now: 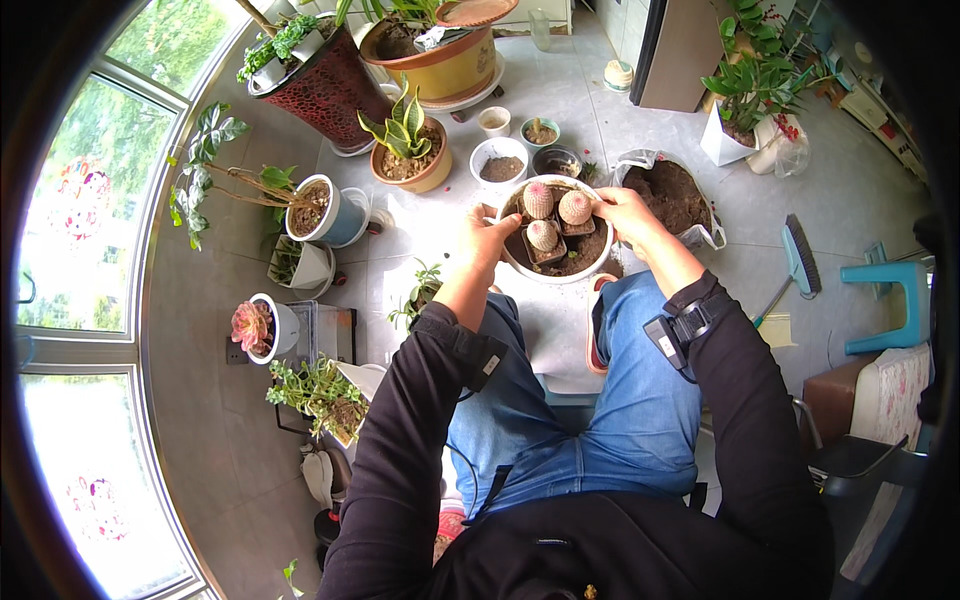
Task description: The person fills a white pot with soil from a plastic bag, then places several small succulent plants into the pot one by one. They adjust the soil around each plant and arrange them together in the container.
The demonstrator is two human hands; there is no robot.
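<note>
A round white plastic pot (556,277) stands before me between my feet, with brown soil (592,251) inside. Three ball-shaped cacti sit in it: one with a pink crown (538,200) at the back left, another (574,207) at the back right, and a paler one (541,235) in front. Small dark square pots hold at least two of them. My left hand (484,238) grips the white pot's left rim, thumb over the edge. On the opposite side, my right hand (628,216) has hold of the rim, its fingers partly hidden.
A plastic bag of soil (667,196) lies open right of the pot. Behind stand a white pot of soil (501,166), a black pot (557,161) and a snake plant (405,131). A broom (799,259) and blue stool (889,304) are at right; potted plants line the window.
</note>
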